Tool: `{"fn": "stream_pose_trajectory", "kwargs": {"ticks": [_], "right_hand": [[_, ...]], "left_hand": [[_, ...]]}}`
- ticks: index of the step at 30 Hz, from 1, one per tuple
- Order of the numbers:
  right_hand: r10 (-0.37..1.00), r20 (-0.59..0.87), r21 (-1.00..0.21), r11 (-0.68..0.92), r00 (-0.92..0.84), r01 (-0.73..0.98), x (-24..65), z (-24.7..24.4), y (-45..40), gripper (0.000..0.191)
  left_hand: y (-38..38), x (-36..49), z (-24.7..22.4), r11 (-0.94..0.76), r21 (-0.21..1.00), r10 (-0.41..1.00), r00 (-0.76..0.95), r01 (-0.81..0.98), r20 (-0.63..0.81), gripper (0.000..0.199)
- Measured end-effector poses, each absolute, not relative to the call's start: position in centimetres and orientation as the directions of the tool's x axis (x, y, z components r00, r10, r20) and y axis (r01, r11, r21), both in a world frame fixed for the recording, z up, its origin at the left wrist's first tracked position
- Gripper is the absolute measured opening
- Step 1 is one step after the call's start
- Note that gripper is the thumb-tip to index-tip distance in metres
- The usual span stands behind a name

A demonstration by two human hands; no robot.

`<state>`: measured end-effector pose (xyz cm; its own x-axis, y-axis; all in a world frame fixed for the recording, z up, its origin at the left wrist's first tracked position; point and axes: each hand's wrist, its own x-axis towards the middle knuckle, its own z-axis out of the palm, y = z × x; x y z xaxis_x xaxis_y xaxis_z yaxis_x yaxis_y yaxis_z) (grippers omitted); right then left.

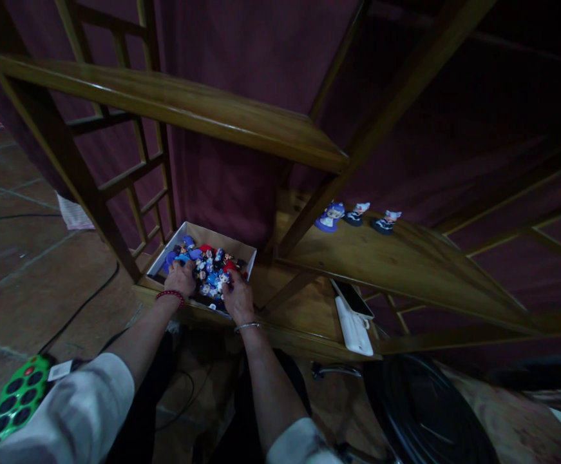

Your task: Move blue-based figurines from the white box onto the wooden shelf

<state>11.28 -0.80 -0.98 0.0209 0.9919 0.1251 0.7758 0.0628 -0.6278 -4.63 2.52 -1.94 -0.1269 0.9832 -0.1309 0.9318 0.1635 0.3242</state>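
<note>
Figurines (209, 263) lay heaped on the lower shelf (304, 303), inside an open box (227, 240). The person's left hand (180, 278) was among them, the right hand (239, 298) nearer the box's right side; fingers bent downward, whether gripping any could not be told.

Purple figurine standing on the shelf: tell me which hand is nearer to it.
Right. The right hand is at the right part of the open box, left of the purple figurine and its shelf; the left hand is farther left at the same box.
</note>
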Motion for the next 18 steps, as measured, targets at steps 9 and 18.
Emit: {"fn": "stream_pose_trajectory", "kwargs": {"ticks": [9, 18], "right_hand": [[0.992, 0.125, -0.646, 0.072, 0.012, 0.760, 11.44, -0.72, -0.91, 0.037], [0.994, 0.106, -0.638, 0.044, 0.031, 0.769, 11.37, -1.16, -0.74, 0.039]], "left_hand": [[2.15, -5.11, -1.57, 0.105, 0.317, 0.992, -0.078, 0.943, -0.097, 0.037], [1.95, -4.92, -1.16, 0.173, 0.460, 0.983, -0.126, 0.871, -0.131, 0.046]]}}
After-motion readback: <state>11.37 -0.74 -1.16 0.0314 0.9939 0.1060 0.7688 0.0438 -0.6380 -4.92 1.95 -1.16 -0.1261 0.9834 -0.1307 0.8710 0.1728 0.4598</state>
